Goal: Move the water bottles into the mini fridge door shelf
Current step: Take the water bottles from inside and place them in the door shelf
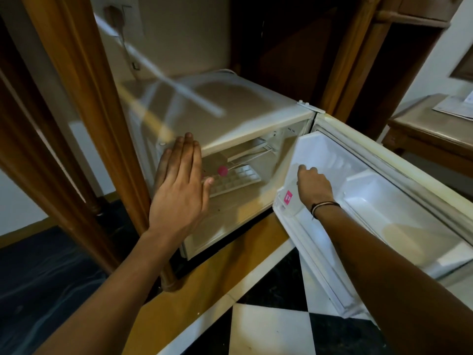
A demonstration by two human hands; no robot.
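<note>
At the mini fridge door's [384, 190] inner top edge, right hand [313, 185] fingers curl on a clear water bottle [291, 185] in the door shelf [286, 213]. Left hand [179, 185] is flat, fingers pressed together, at the cabinet's [230, 116] front edge. Seat it upright, behind the rail.

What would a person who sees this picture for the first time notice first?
The mini fridge stands in the middle with its door swung wide open to the right. The right hand reaches into the door shelf, beside a pink label, while the left hand is spread flat at the fridge's front left edge. Inside lies a white ice tray; no water bottle shows clearly.
</note>
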